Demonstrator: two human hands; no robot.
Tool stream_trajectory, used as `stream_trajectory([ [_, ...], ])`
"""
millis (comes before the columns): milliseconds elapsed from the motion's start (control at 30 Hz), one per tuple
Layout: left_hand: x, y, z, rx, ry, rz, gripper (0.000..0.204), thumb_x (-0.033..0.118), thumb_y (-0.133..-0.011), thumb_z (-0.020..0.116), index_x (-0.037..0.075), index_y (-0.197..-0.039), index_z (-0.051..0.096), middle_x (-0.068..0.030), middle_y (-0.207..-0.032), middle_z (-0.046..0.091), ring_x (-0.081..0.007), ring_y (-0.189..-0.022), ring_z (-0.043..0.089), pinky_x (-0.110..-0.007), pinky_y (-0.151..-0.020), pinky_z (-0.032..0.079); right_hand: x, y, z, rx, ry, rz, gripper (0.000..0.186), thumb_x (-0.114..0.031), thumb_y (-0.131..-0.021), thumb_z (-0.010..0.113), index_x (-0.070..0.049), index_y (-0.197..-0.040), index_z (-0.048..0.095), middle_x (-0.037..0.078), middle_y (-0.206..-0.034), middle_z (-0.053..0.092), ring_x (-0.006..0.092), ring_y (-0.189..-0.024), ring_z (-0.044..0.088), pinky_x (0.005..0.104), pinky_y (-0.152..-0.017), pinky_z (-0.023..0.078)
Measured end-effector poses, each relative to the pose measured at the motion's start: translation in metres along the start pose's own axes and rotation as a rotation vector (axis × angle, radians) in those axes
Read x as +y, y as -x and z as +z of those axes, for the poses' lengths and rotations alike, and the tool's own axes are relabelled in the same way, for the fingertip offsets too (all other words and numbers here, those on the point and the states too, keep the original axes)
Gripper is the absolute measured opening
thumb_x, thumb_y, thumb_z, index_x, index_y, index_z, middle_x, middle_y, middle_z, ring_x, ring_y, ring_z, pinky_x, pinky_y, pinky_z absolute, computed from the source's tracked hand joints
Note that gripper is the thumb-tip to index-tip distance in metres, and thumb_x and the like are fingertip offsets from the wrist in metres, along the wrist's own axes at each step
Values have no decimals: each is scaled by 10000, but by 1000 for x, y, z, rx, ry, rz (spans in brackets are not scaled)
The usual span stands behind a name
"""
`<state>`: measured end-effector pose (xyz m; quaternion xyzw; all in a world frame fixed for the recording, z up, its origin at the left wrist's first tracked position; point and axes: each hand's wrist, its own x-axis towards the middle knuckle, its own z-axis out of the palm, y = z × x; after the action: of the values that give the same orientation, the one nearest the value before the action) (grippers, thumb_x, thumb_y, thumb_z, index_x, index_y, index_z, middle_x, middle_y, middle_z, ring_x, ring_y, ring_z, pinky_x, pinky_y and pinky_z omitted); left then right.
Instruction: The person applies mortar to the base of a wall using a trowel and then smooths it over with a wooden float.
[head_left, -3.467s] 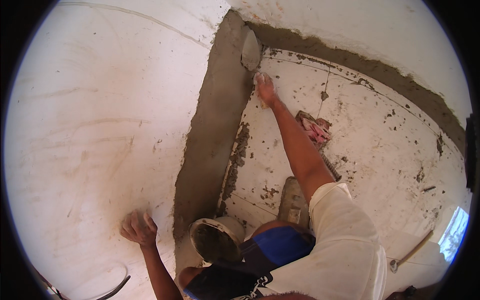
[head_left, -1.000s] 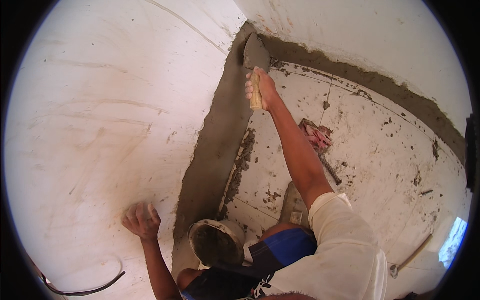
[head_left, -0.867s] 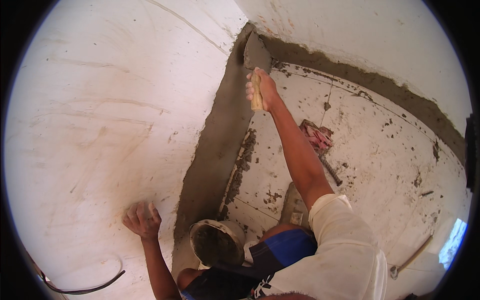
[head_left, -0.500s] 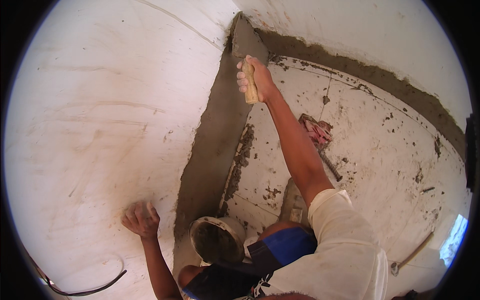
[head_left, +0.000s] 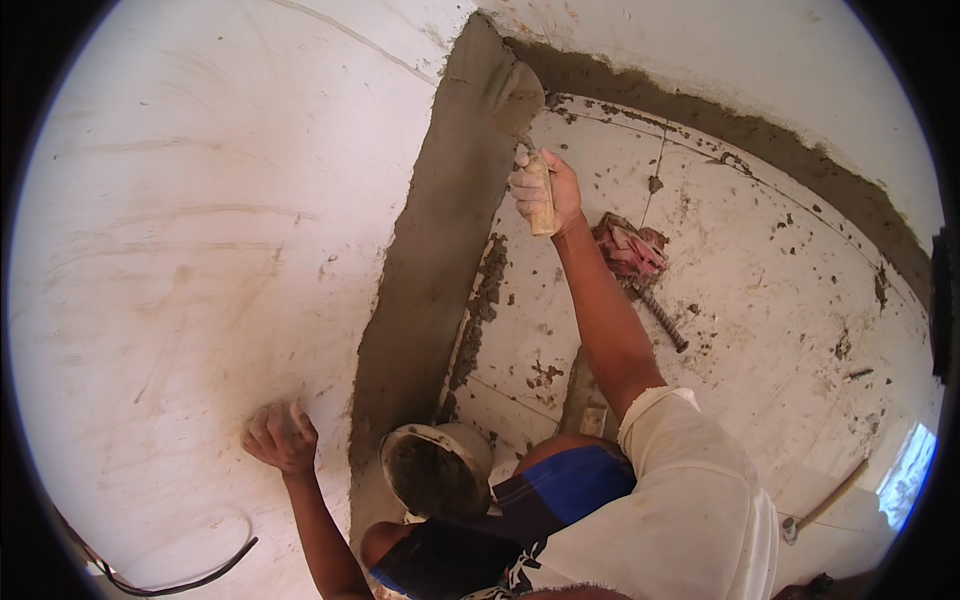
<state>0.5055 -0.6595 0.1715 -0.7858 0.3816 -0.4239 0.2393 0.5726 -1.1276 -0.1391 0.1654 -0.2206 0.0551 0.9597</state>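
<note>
My right hand (head_left: 550,190) is closed around the wooden handle of a trowel (head_left: 518,100). The trowel's mortar-smeared blade lies near the far corner, at the lower edge of a grey band of wet mortar (head_left: 420,250). That band runs along the foot of the white wall on my left. My left hand (head_left: 282,438) rests against this white wall (head_left: 200,330), its fingers bent but apart, with nothing seen in them. A bucket (head_left: 474,446) with grey mortar inside stands between my knees, close to the band.
A second mortar band (head_left: 730,120) follows the far wall. On the crumb-strewn pale floor (head_left: 760,330) lie a crumpled reddish cloth (head_left: 630,250), a ribbed metal rod (head_left: 665,322) and a wooden-handled tool (head_left: 835,495). A black cable (head_left: 200,576) curves at lower left.
My right hand has drawn the trowel out of the far corner, towards me and to the right, and its blade has turned. More grey mortar shows in the corner. The left hand stays put.
</note>
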Motion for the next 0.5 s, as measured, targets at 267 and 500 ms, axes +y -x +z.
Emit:
stream_trajectory([
  [267, 2, -3, 5, 27, -24, 26, 241, 289, -879, 703, 103, -1023, 652, -75, -1003, 615, -296, -890, 561, -447, -800, 425, -55, 4, -35, 509, 143, -161, 316, -386, -981, 447, -83, -952, 529, 20, -667, 473, 143, -524, 445, 289, -456, 413],
  [500, 0, -4, 0, 2, -25, 27, 239, 290, -879, 698, 104, -1023, 651, -77, -988, 611, -294, -888, 562, -438, -798, 420, -43, -30, -22, 904, 512, -220, 339, -376, -1011, 404, -53, -953, 488, 27, -665, 474, 153, -507, 451, 309, -464, 426],
])
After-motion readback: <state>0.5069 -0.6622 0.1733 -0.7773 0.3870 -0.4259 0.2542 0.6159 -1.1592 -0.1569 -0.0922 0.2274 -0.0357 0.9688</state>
